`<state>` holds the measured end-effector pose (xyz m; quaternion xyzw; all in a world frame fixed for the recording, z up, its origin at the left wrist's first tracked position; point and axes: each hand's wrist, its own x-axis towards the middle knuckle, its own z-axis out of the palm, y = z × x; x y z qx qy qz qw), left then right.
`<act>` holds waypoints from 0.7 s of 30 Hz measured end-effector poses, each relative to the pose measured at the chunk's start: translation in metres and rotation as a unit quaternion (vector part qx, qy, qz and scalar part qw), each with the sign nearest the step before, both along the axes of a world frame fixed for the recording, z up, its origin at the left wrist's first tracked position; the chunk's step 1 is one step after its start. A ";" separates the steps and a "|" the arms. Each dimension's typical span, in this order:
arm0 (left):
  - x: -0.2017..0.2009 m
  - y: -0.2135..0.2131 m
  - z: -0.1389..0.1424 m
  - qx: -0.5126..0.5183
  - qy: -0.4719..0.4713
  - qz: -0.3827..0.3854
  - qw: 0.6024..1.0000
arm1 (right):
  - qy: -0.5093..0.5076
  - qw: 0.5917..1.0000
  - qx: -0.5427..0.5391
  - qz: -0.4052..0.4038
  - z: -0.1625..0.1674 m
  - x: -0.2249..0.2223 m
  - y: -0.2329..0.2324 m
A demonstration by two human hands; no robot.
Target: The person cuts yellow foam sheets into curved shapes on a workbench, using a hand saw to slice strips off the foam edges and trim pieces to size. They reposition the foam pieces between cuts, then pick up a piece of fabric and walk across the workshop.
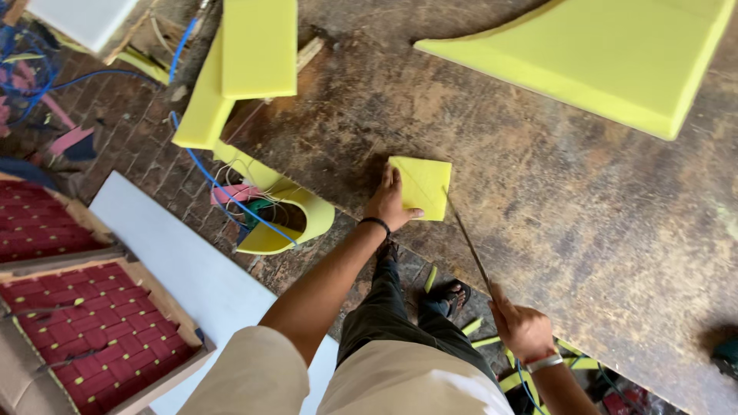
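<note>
Small yellow foam square (421, 187) is pinned flat at the worn workbench (538, 192) near edge by the spread left hand (389, 201), a long thin blade (467, 240) gripped in the closed right hand (520, 327) at its right edge; trimming judged underway, steady pressure needed next.

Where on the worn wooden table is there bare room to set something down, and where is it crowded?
The widest bare patch of the table lies right of the small foam square under the left hand, below the large foam wedge. A second gap sits between that wedge and the foam slabs. The near edge is crowded, where the right hand holds a thin blade.
</note>
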<state>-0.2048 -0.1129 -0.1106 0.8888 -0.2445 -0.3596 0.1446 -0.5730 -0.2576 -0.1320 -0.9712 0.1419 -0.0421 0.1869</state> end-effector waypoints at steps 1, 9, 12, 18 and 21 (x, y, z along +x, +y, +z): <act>-0.012 0.000 0.002 -0.006 0.020 0.017 1.000 | 0.012 1.000 -0.010 -0.026 0.004 0.004 -0.001; -0.012 -0.016 0.029 0.084 -0.210 -0.327 0.918 | -0.091 0.984 0.007 -0.153 0.030 0.064 0.006; 0.012 -0.024 0.039 0.118 -0.150 -0.377 0.906 | -0.085 0.981 0.021 -0.176 0.031 0.080 0.018; -0.040 -0.017 0.032 0.050 -0.111 -0.128 0.984 | -0.072 0.982 0.054 -0.167 0.027 0.089 0.020; -0.055 -0.017 0.017 0.038 -0.134 -0.103 0.985 | -0.050 0.989 0.033 -0.138 0.028 0.094 0.012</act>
